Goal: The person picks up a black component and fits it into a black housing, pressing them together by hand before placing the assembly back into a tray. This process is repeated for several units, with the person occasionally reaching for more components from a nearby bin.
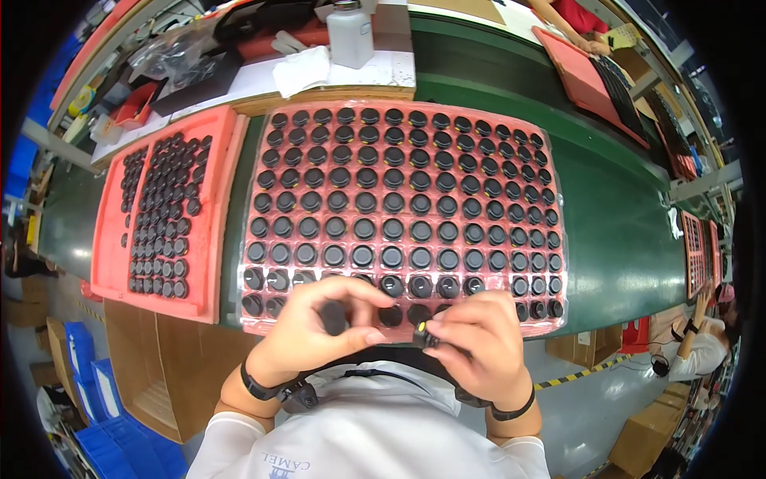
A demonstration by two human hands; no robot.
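Note:
A large pink tray (pixel 550 203) under clear film lies before me, filled with rows of small round black parts (pixel 365 229). My left hand (pixel 315 327) hovers over the tray's near edge with its fingers curled; whether it holds a part is hidden. My right hand (pixel 479 343) is beside it, pinching one small black part (pixel 423 335) with a yellow spot between thumb and fingers. Both hands are close together above the front row.
A second pink tray (pixel 108 239) with several black parts sits to the left on the green conveyor belt (pixel 614 231). A white plastic bottle (pixel 351 36) and white cloth (pixel 302 70) lie on a board behind. Another person works at far right (pixel 698 343); another's arm is at top right.

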